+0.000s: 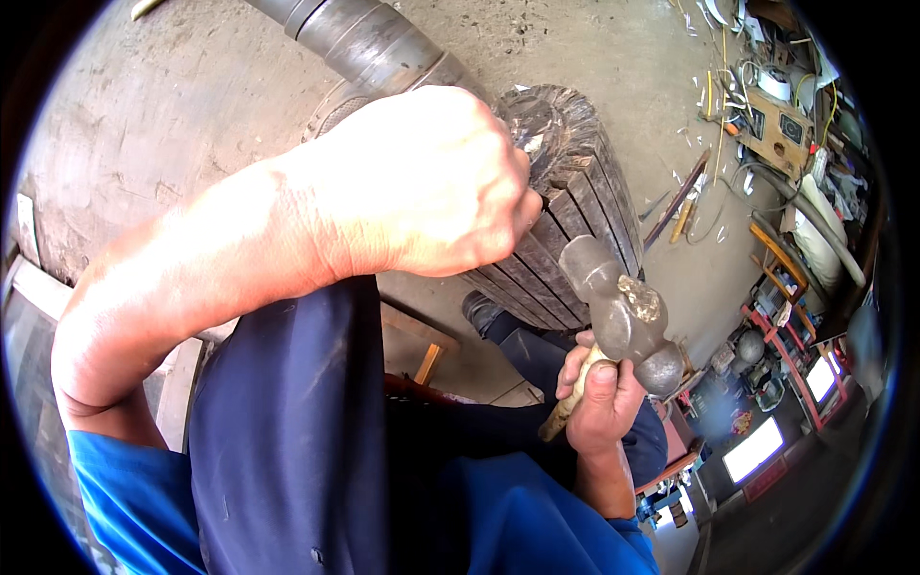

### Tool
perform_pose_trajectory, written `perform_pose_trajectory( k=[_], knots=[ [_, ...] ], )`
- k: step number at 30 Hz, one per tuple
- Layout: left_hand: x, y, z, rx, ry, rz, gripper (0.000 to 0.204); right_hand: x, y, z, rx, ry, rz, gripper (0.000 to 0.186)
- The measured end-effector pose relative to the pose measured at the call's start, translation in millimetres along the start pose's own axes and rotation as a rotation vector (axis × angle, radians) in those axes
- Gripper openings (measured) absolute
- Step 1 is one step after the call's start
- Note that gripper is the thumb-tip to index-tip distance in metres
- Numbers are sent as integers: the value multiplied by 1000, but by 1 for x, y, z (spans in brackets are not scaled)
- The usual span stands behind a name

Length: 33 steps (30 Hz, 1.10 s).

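My left hand [431, 182] is closed in a fist over the top of a cracked wooden stump [594, 201]; what its fingers hold is hidden under it. Just beyond it, a dark metal pipe [383, 43] with banded joints slants in from the top and disappears behind the hand. My right hand [599, 402] grips the pale wooden handle of a ball-peen hammer [613, 297], whose grey steel head is raised beside the stump, below and right of my left hand.
My dark trousered legs [278, 402] flank the stump, with a shoe [479, 311] beside it. Cardboard [771, 125], cables, offcuts and rods litter the right side. Red metal frames [795, 369] stand at lower right. A pale board [43, 287] lies at far left.
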<state>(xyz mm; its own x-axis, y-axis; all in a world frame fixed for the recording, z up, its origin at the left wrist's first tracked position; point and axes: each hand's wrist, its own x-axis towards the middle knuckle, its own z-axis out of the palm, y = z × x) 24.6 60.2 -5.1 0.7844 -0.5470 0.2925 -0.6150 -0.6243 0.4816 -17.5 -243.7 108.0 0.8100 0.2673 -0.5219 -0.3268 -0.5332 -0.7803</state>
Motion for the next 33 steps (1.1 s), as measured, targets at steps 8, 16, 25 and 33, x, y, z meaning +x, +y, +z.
perform_pose_trajectory(
  k=[8, 16, 25, 33],
  knots=[
    [1, 2, -10, 4, 61, -3, 21, -1, -13, 4, -34, -25, -12, 60],
    [5, -8, -19, -14, -148, -46, 16, 2, -24, 1, -44, 54, 43, 68],
    [2, -10, -15, -30, -112, -29, 14, 15, -32, 2, -316, -112, -38, 54],
    [-2, -21, 0, -8, -90, -31, 19, 19, -12, 11, -330, -99, -211, 29]
  ],
)
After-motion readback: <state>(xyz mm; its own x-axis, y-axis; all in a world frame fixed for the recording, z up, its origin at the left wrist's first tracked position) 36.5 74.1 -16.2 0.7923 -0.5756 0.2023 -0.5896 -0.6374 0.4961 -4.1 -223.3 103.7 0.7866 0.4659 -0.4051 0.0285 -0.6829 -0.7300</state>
